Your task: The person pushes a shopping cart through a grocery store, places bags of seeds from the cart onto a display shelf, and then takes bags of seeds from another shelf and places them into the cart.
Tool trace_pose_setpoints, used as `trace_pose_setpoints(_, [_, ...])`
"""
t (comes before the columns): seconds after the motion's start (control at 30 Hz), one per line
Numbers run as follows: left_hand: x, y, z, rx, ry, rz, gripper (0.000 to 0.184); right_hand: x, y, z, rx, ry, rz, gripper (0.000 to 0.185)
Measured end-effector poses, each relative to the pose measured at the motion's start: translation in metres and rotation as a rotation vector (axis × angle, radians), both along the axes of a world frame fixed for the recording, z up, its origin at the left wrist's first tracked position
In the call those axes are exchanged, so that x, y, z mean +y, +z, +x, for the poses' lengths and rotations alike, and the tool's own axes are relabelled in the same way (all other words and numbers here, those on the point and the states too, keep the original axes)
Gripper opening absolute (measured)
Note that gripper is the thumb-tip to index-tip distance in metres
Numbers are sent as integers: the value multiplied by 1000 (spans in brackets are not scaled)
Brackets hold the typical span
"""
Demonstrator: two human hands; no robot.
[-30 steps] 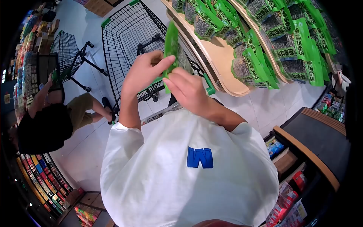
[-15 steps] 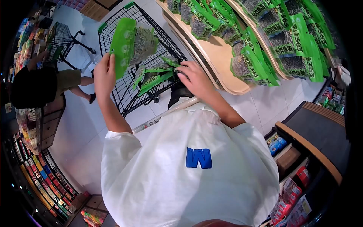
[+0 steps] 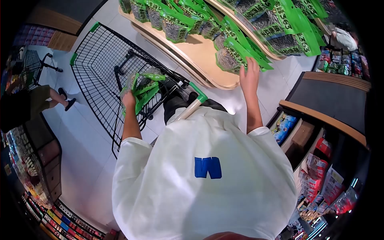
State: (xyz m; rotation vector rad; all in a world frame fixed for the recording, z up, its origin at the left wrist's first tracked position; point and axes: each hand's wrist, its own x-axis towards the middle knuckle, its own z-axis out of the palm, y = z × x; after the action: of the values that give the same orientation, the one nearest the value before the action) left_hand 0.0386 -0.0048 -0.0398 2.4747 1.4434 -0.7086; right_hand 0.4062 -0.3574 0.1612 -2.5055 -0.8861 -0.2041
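Note:
Low in the black wire shopping cart (image 3: 94, 52), my left hand (image 3: 128, 99) has its fingers wrapped on a clear and green bag (image 3: 130, 85). Several more green bags (image 3: 147, 89) lie beside it in the cart. Over at the shelf, my right hand (image 3: 250, 75) is raised with its fingers apart, at the edge of a green-topped bag (image 3: 229, 59) on the lower wooden shelf (image 3: 200, 60). Nothing is held in it. The cart's green and beige handle (image 3: 196, 105) is close to my waist.
More green bags (image 3: 280, 24) fill the upper tier at the top right. A dark counter (image 3: 332, 96) and red packets (image 3: 314, 172) are on the right. At the left edge, a person in dark clothes (image 3: 38, 102) stands near another cart (image 3: 32, 68).
My left hand has lowered the raised bag into the cart. My right hand has left the cart and reached right to the shelf bags. The view has shifted to the right.

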Motion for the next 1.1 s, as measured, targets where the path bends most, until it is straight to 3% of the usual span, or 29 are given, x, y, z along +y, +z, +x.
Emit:
trace_pose_setpoints(0.1, [-4,-23,-24,82,85,-43,20,-15,-17,25,-63,-63,-46,40])
trace_pose_setpoints(0.2, [-4,-9,-25,98,152,-124,23,-20,-37,41,-74,-69,-157,48])
trace_pose_setpoints(0.37, [-7,-26,-33,127,34,-337,31,-10,-38,43,101,-180,-347,36])
trace_pose_setpoints(0.5, [4,-21,-17,-99,36,-357,37,-7,-45,43,179,-83,-264,24])
trace_pose_setpoints(0.6, [-6,42,27,-500,53,-421,36,2,-24,35,182,-8,-184,19])
trace_pose_setpoints(0.7, [-44,176,99,-764,97,-566,33,19,19,30,351,-7,-129,15])
trace_pose_setpoints(0.83, [-104,272,152,-1194,111,-764,28,39,100,15,1064,-33,986,12])
trace_pose_setpoints(0.9, [-127,308,169,-1248,-119,-679,33,45,128,2,1112,55,1052,11])
trace_pose_setpoints(0.93, [-133,324,175,-1246,-117,-670,33,46,137,-7,1142,128,1113,11])
trace_pose_setpoints(1.0, [-143,350,183,-1476,-503,-358,37,60,149,-36,1169,203,1144,11])
trace_pose_setpoints(1.1, [-147,374,177,-1303,-603,-248,53,84,153,-81,1257,397,1180,15])
